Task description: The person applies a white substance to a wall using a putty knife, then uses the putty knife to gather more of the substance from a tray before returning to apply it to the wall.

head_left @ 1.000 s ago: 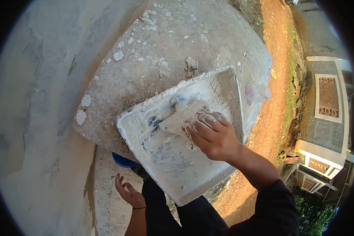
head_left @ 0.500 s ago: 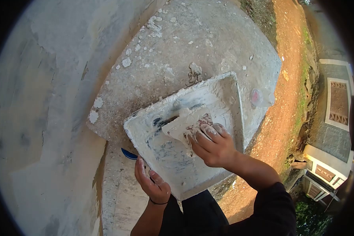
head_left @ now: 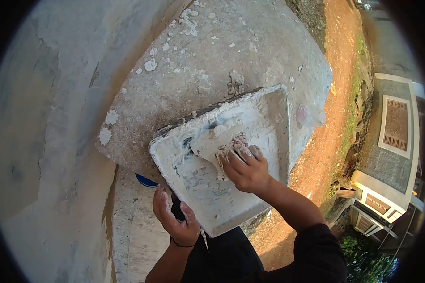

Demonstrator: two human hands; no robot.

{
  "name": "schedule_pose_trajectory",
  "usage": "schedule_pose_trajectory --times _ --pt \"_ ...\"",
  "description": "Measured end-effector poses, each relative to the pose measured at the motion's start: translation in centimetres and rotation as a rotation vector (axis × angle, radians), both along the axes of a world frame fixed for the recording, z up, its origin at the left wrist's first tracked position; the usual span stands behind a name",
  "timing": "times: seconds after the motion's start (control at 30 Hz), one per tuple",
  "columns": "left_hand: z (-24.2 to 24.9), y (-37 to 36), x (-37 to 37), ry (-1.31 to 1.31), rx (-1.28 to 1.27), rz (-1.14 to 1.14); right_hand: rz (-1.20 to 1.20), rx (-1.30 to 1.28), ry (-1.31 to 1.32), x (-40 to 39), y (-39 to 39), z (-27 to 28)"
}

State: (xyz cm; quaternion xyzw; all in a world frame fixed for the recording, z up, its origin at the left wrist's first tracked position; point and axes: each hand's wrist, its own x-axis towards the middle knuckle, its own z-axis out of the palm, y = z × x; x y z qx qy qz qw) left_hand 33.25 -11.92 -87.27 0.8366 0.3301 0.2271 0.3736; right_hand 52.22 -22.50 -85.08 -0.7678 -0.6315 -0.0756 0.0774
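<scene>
My right hand [head_left: 243, 167] is closed round the top of a putty-caked scraper [head_left: 207, 147], its fingers smeared with white. The scraper's wide flat blade lies over the floor of a shallow rectangular tray [head_left: 243, 220] coated with wet white putty [head_left: 203, 186]. Dark patches of the tray's bottom show through near the blade. At the tray's near left side is my left hand [head_left: 178, 221], palm up with fingers and thumb apart and nothing in it. Its whitened fingertips are beside the tray's left corner.
The tray rests on a grey slab [head_left: 174, 94] spotted with dried putty lumps [head_left: 150, 65]. A clear plastic cup [head_left: 310, 116] lies near its right edge. A blue curved object [head_left: 146, 180] is by my left fingers. A plastered wall [head_left: 75, 118] runs along the left; an orange dirt path [head_left: 337, 61] lies right.
My left hand has come away from the tray's edge, its fingers spreading wider. My right hand and the scraper have shifted slightly left within the tray. The view has turned a little.
</scene>
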Motion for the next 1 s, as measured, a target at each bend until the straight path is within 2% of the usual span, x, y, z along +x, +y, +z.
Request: schedule_pose_trajectory --times 0.2,0.33,0.5,0.63,0.8,0.87,1.0 --pt "-0.2 0.0 0.1 0.036 -0.067 0.044 -0.035 0.013 0.009 -1.5 -1.7 1.4" --pt "-0.1 0.1 0.0 0.025 -0.09 0.035 0.005 0.031 -0.026 0.0 0.3 -0.9" --pt "-0.2 0.3 -0.2 0.013 -0.152 0.025 -0.037 0.014 -0.018 -1.6 -1.1 2.1" --pt "-0.5 0.1 -0.3 0.008 -0.171 0.036 -0.006 -0.006 -0.016 -1.5 -0.2 -0.6" --pt "-0.4 0.5 -0.5 0.021 -0.199 0.022 -0.079 -0.005 -0.035 -1.2 0.5 1.3" --pt "-0.6 0.3 -0.6 0.014 -0.232 0.026 -0.025 0.001 -0.021 -2.2 -0.4 2.1" --pt "-0.6 0.0 -0.4 0.019 -0.241 0.041 -0.015 -0.013 0.039 -0.4 0.8 -0.1"
